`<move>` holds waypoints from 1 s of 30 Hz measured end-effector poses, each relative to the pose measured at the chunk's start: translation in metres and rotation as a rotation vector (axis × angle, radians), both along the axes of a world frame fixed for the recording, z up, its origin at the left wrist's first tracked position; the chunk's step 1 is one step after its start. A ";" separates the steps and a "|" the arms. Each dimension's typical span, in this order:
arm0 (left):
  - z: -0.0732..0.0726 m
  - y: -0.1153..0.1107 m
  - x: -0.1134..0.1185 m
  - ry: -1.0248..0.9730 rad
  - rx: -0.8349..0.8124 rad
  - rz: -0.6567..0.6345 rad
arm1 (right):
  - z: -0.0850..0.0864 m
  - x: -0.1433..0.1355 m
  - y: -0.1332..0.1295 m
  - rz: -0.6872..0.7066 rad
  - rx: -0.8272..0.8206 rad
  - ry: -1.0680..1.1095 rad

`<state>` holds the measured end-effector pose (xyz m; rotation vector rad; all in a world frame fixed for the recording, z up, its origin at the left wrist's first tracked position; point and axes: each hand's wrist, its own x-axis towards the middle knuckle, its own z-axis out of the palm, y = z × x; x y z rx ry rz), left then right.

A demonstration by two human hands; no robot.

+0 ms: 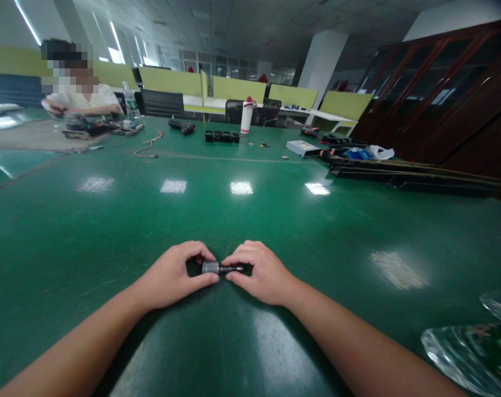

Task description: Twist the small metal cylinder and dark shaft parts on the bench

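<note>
A small metal part (210, 267) with a grey cylinder at its left end and a thin dark shaft pointing right lies level, low over or on the green table (217, 215). My left hand (180, 273) holds the grey cylinder between thumb and fingers. Around the thin shaft, the thumb and fingers of my right hand (261, 273) are closed from the right side. The fingertips of both hands nearly meet at the middle of the part.
Across the table are a power drill (181, 127), a black rack (222, 136), a white bottle (246, 116), a cord (149, 146) and a silver box (302, 148). Dark long panels (399, 173) lie at right, plastic bottles (474, 353) at lower right. A person (83, 94) sits far left.
</note>
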<state>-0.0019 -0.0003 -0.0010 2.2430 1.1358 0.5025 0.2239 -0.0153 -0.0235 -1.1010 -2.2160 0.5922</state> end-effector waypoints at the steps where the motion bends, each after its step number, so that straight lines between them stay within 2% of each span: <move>1: 0.000 0.000 0.000 0.002 -0.001 0.001 | 0.000 0.000 0.000 0.002 0.002 -0.002; 9: 0.001 -0.001 0.001 0.003 0.005 -0.003 | 0.003 0.000 -0.002 0.008 0.005 -0.004; 17: -0.001 -0.001 0.000 -0.010 -0.001 0.001 | 0.000 -0.001 -0.001 -0.080 0.009 0.002; 22: -0.003 -0.001 0.000 -0.040 0.025 0.056 | 0.001 -0.001 0.000 -0.156 -0.011 -0.013; 30: -0.002 0.001 0.001 -0.028 0.011 0.079 | 0.004 -0.002 -0.001 -0.171 -0.017 -0.010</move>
